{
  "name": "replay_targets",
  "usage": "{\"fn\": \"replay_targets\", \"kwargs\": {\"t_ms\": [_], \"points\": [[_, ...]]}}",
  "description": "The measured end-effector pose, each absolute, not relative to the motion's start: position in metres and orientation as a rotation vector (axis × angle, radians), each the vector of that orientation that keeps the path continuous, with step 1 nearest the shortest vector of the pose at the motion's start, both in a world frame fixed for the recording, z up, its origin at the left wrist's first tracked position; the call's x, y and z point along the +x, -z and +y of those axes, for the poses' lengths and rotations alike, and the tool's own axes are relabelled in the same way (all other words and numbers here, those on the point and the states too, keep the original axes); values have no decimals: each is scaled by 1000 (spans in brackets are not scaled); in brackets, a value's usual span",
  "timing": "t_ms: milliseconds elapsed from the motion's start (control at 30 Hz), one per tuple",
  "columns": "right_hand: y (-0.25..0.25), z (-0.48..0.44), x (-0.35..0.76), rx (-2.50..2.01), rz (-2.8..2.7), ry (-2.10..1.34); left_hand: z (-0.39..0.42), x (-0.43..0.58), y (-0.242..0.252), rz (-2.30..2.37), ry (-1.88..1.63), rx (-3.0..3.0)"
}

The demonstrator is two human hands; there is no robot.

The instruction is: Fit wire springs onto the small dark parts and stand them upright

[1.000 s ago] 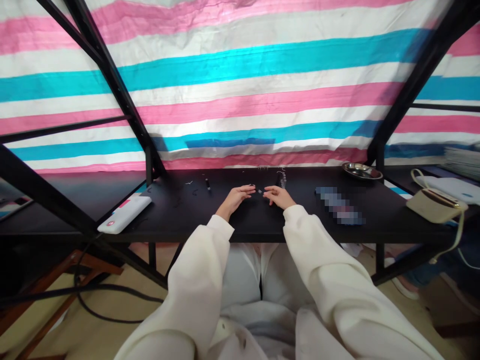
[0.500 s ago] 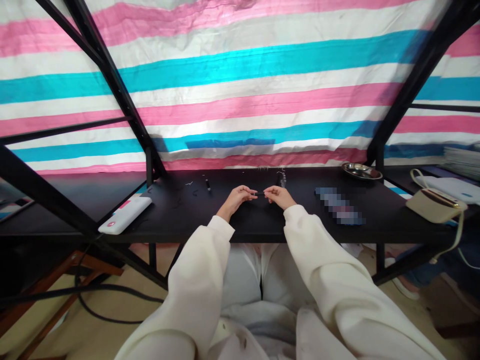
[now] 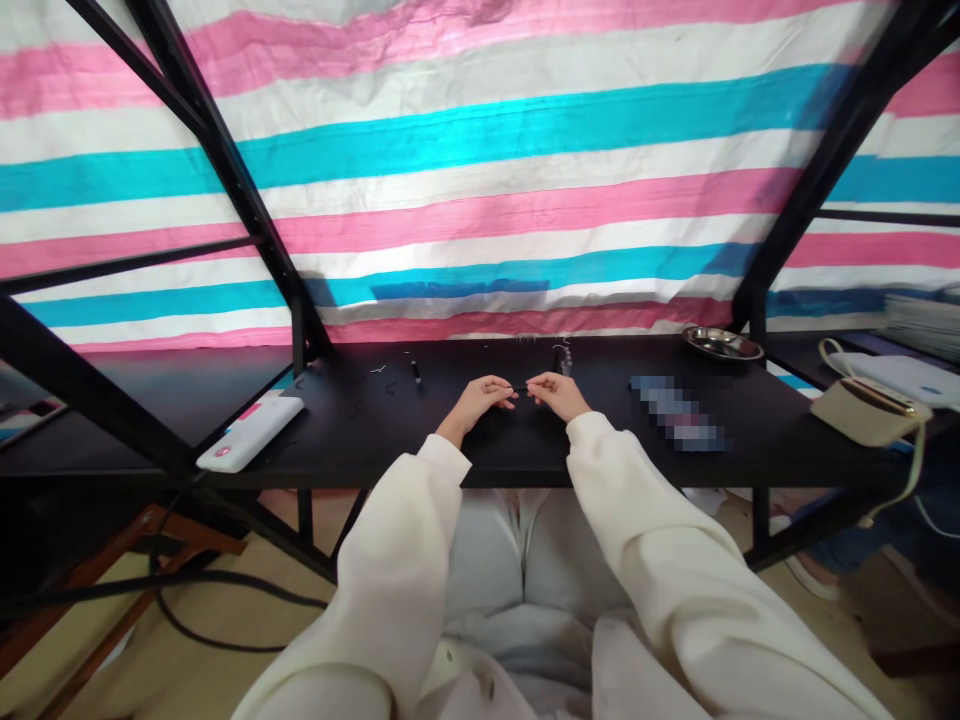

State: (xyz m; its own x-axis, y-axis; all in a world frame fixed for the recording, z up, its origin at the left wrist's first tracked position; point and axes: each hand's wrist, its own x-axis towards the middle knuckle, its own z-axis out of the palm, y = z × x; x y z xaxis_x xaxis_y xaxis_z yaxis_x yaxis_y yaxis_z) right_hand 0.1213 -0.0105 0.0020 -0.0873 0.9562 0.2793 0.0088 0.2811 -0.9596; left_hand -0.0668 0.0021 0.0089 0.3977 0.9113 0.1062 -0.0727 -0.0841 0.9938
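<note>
My left hand (image 3: 482, 400) and my right hand (image 3: 555, 394) meet over the black table, fingertips pinched. Between them lies a small, dark, slender stick-like piece (image 3: 520, 388), one end in each pinch. Its exact kind is too small to make out, and the fingers cover its ends. Just behind my right hand are a short dark object (image 3: 556, 360) and a row of small clear pieces (image 3: 567, 362). To the left of my left hand rests a small black tube with a pale band (image 3: 416, 371).
White scraps (image 3: 377, 369) lie at the back left of the table (image 3: 375, 440). A white oblong device (image 3: 251, 433) sits at the left, a metal dish (image 3: 722, 343) at the back right. A pixelated flat item (image 3: 679, 412) and a beige handbag (image 3: 870, 410) are rightward. Black frame bars slant on both sides.
The fingers of my left hand have shifted slightly along the dark piece, toward the right hand. My right hand has barely moved and keeps its pinch.
</note>
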Motion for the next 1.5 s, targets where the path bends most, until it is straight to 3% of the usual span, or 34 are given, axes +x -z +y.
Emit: {"fn": "replay_targets", "kwargs": {"t_ms": [1067, 1500], "points": [[5, -3, 128, -994, -1302, -867, 5, -72, -9, 995, -1224, 1332], [6, -11, 118, -974, -1607, -1015, -2, -68, -9, 853, -1021, 1514]]}}
